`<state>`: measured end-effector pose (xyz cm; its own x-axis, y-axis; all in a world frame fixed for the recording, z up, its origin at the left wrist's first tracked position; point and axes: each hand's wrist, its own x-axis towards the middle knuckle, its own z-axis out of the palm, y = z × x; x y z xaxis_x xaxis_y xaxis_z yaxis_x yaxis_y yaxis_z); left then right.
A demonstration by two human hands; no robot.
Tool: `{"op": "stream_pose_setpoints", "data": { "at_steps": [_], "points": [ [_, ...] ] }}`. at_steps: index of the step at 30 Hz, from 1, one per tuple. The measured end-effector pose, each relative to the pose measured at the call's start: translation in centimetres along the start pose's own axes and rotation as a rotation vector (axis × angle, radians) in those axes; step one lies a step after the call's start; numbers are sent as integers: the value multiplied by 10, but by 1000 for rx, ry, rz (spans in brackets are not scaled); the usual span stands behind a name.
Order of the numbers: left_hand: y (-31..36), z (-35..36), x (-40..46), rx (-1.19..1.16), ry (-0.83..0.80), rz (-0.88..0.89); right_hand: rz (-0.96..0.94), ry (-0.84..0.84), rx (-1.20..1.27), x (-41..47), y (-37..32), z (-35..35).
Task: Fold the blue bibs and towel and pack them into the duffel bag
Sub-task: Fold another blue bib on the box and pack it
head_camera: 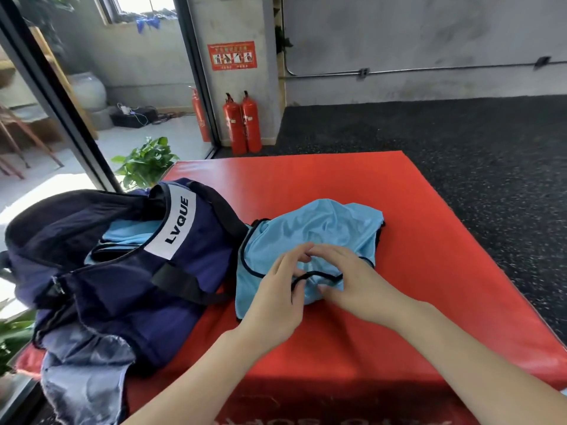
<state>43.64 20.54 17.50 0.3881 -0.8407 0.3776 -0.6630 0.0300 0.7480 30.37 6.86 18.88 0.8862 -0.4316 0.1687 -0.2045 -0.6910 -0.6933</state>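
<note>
A light blue mesh bib (322,228) with black trim lies crumpled on the red mat (399,271), just right of the navy duffel bag (129,271) marked LVQUE. The bag is open and more light blue fabric (129,234) shows inside it. My left hand (276,299) and my right hand (346,280) lie on the near part of the bib, fingertips meeting above the black-edged opening; both seem to pinch the fabric there. A grey-blue towel (82,369) hangs off the mat's near left corner, beside the bag.
The mat stands on dark speckled flooring (460,142). Behind it are red fire extinguishers (242,124) against a concrete pillar, a potted plant (144,161) and a glass wall on the left.
</note>
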Motion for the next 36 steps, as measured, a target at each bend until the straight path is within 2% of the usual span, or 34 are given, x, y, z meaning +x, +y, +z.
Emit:
{"op": "stream_pose_setpoints", "data": {
  "at_steps": [5,10,18,26,31,36],
  "points": [
    [12,-6,-5,-65,-57,37,116,-54,267,-14,-12,1],
    [17,-7,-12,-55,-43,50,106,6,139,-23,-11,-6],
    [12,-8,-19,-3,-13,32,133,-17,156,-35,-5,-12],
    [14,-7,-16,120,14,116,99,7,295,-41,-14,-21],
    [11,-15,-8,132,55,80,126,55,156,-43,-7,-28],
    [5,-19,-5,139,79,36,111,26,7,-43,2,-34]
  ]
}}
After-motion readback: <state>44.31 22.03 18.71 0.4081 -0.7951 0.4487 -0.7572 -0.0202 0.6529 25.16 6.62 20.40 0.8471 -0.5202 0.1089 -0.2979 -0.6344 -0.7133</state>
